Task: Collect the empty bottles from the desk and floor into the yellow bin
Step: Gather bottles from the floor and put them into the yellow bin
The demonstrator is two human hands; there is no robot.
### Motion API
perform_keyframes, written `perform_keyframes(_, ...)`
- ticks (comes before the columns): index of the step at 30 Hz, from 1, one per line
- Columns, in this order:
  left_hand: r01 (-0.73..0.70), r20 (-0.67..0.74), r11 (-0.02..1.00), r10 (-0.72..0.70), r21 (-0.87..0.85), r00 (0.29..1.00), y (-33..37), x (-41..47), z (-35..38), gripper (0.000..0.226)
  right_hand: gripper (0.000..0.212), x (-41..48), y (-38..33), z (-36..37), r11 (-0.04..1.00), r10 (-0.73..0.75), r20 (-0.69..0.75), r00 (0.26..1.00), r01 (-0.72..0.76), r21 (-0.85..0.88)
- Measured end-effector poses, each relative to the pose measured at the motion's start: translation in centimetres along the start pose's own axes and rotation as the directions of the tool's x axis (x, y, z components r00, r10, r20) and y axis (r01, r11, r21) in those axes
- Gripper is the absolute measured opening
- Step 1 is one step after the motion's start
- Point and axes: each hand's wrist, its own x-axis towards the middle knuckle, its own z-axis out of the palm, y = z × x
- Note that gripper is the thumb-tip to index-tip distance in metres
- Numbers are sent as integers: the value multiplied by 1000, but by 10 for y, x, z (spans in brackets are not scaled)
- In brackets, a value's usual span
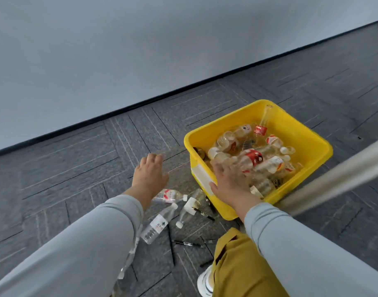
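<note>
While pens (187, 243) lie among loose bottles (157, 225), a pole (338, 179) overlaps the bin (222, 118).

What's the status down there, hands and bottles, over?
Left hand open above carpet. Right hand open over yellow bin; binned bottles piled inside. Several floor bottles uncollected beside it, pens among them.

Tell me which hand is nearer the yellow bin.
Right. The right hand is over the near-left rim of the yellow bin, above the bottles inside; the left hand hovers over the carpet to its left, apart from it.
</note>
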Motion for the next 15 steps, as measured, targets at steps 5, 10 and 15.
perform_keyframes(5,103,55,994,-100,-43,993,-74,-14,38,56,61,28,-59,54,990,-139,102,985,139,2)
perform_keyframes(10,226,197,973,-211,-55,957,-142,-26,92,54,60,59,-107,116,971,-220,295,930,237,-21)
perform_keyframes(15,280,303,959,-258,-30,917,-190,-32,150,56,57,90,-129,158,946,-285,386,877,322,-34)
